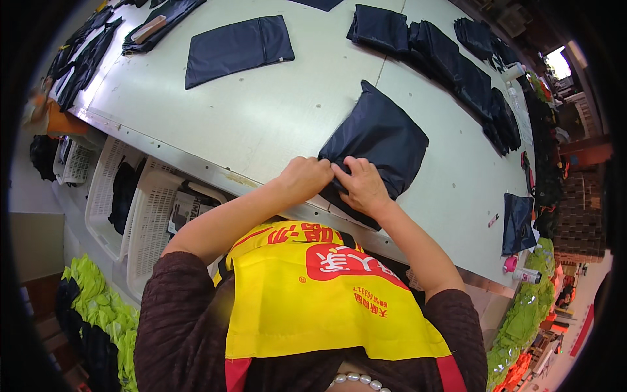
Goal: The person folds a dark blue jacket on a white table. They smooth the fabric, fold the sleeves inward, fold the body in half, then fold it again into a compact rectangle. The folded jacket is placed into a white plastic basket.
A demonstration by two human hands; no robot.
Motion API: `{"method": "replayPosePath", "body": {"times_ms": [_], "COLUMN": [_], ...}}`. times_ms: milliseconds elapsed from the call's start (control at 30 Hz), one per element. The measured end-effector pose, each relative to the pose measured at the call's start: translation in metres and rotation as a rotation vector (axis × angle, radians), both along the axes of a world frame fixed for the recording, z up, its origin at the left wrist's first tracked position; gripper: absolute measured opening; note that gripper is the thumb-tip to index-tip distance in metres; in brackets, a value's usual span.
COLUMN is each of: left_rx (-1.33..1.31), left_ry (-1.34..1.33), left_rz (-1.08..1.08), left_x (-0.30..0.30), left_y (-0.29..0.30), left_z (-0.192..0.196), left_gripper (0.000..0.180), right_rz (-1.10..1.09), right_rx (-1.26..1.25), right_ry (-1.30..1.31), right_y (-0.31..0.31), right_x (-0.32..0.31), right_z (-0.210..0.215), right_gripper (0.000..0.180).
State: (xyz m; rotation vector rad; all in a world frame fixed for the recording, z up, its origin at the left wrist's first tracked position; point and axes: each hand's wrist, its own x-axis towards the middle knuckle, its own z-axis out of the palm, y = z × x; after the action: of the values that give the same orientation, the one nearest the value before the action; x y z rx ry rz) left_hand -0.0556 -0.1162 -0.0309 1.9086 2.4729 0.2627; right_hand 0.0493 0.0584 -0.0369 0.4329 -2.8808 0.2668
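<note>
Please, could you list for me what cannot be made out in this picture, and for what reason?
All in the head view:
- Whether the left hand and right hand pinch the dark cloth bundle: the hands themselves hide it.
- Part of the front white basket: behind the left forearm.
- The rest of the topmost dark cloth piece: cut off by the upper edge.
- What is beside the orange cloth, far left: blurred.

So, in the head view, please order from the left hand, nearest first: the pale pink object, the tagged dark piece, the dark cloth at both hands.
1. Dark cloth: touching the left hand.
2. Tagged dark piece: ahead, leftward.
3. Pale pink object: far upper left.
</note>
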Motion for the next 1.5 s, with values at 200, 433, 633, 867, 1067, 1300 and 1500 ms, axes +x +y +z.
{"method": "replayPosePath", "body": {"times_ms": [200, 433, 633, 867, 1067, 1300, 1500], "left_rx": [-0.148, 0.062, 0.289, 0.315, 0.095, -0.18, -0.148], "left_ry": [-0.188, -0.605, -0.732, -0.52, -0.326, 0.038, -0.515], "left_rz": [-0.185, -0.178, -0.048, -0.027, -0.086, -0.063, -0.145], "left_x": [0.002, 0.099, 0.079, 0.078, 0.077, 0.022, -0.02], "left_y": [0.012, 0.084, 0.056, 0.051, 0.056, 0.046, 0.054], "left_z": [0.005, -0.029, -0.003, 0.0, 0.0, 0.028, 0.043], "left_gripper": [0.017, 0.018, 0.02, 0.014, 0.015, 0.018, 0.027], "right_rz": [-0.101, -0.08, -0.195, -0.156, -0.3, -0.348, -0.553], "right_rx": [-0.251, -0.355, -1.091, -0.366, 0.055, -0.374, -0.152], "right_ry": [-0.377, -0.457, -0.582, -0.221, -0.164, 0.022, 0.222], "right_y": [0.019, 0.029, 0.06, 0.085, 0.039, 0.063, 0.028], "right_x": [-0.026, -0.063, -0.039, 0.048, 0.052, 0.057, 0.023], "right_z": [-0.007, -0.01, 0.015, 0.029, -0.008, -0.005, 0.001], "right_gripper": [0.048, 0.051, 0.037, 0.065, 0.064, 0.025, 0.012]}}
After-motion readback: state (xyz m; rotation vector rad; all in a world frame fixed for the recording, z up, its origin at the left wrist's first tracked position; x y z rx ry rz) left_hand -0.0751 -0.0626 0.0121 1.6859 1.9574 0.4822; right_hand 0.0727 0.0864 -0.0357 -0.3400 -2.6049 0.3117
